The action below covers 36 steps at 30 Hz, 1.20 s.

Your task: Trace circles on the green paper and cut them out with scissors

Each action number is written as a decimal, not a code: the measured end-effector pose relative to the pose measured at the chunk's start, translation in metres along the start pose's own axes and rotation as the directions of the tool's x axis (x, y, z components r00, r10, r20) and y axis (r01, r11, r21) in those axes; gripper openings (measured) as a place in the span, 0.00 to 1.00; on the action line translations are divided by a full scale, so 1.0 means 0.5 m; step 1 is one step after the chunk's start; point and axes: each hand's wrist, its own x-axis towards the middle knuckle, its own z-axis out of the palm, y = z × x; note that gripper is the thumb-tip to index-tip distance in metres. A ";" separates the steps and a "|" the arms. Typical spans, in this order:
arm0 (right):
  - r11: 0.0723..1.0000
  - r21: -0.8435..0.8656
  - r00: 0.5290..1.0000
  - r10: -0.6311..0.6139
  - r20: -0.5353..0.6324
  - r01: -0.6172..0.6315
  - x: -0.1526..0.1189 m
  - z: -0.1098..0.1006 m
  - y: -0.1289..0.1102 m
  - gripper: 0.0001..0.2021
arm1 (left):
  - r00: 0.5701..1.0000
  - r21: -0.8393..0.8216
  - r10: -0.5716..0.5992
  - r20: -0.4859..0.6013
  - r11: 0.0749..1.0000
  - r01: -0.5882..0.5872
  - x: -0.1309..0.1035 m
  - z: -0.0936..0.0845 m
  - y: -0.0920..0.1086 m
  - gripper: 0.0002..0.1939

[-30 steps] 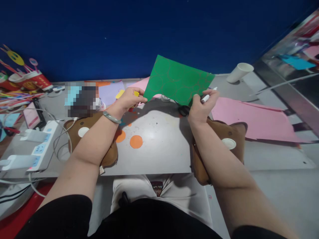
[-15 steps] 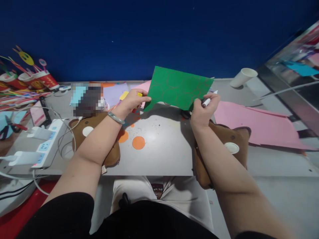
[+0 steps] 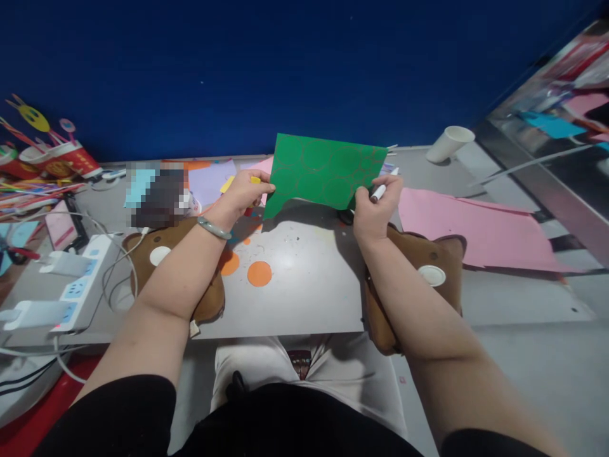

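Note:
A sheet of green paper (image 3: 328, 170) with several circles drawn on it is held up above the table, its lower left edge cut in a curve. My left hand (image 3: 250, 190) pinches its left edge between thumb and fingers. At the lower right corner my right hand (image 3: 375, 206) grips the paper, and a white marker (image 3: 379, 192) is also tucked in that hand. Two orange paper circles (image 3: 259, 273) lie on the table below. Each forearm passes over a brown plush cushion (image 3: 431, 254).
Pink paper (image 3: 480, 228) lies at the right, with a white paper cup (image 3: 450, 145) tipped behind it. On the left are a power strip (image 3: 83, 279) with chargers and cables, a phone (image 3: 64, 225) and red cups (image 3: 76, 158). A blue partition (image 3: 304, 70) rises at the back.
The view has shifted slightly, so most things sit a little further left. The green paper is tilted a bit differently; both hands keep hold of it.

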 end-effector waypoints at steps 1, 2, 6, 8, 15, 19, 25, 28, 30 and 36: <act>1.000 0.004 1.000 0.000 -0.002 0.000 0.000 0.000 -0.001 0.15 | 1.000 0.003 0.000 -0.001 1.000 0.000 0.000 0.000 0.001 0.13; 1.000 0.007 1.000 -0.001 -0.004 0.001 0.000 0.000 -0.002 0.15 | 1.000 0.005 0.001 -0.001 1.000 -0.001 -0.001 0.000 0.001 0.13; 1.000 0.003 1.000 -0.018 -0.002 0.018 -0.001 0.000 -0.005 0.14 | 1.000 0.007 -0.003 -0.008 1.000 0.003 0.000 0.001 0.001 0.12; 1.000 -0.003 1.000 -0.031 0.001 0.031 -0.002 0.000 -0.004 0.14 | 1.000 0.001 -0.005 -0.011 1.000 0.005 0.002 0.000 0.000 0.12; 0.999 0.006 0.999 -0.031 0.007 0.031 -0.001 0.003 0.008 0.14 | 1.000 -0.019 0.003 -0.003 1.000 -0.003 0.000 0.002 0.002 0.12; 0.999 -0.007 0.999 -0.039 -0.001 0.039 -0.001 0.003 0.009 0.13 | 1.000 -0.014 -0.006 -0.012 1.000 0.006 -0.001 0.002 0.003 0.12; 0.999 -0.020 0.999 -0.048 -0.014 0.048 -0.003 0.004 0.007 0.13 | 1.000 -0.005 -0.007 -0.010 1.000 0.007 -0.002 0.000 0.003 0.11; 0.998 -0.009 0.998 -0.060 -0.020 0.060 -0.003 0.005 0.007 0.14 | 1.000 -0.007 -0.013 -0.017 1.000 0.013 -0.004 0.001 0.004 0.11; 0.998 -0.002 0.998 -0.060 -0.020 0.060 -0.002 0.005 0.008 0.14 | 1.000 -0.012 -0.007 -0.019 1.000 0.007 -0.005 0.001 0.004 0.12; 0.999 0.014 0.999 -0.045 0.002 0.045 -0.002 0.005 0.010 0.14 | 0.999 -0.012 0.004 -0.031 1.000 -0.004 -0.007 0.001 0.005 0.12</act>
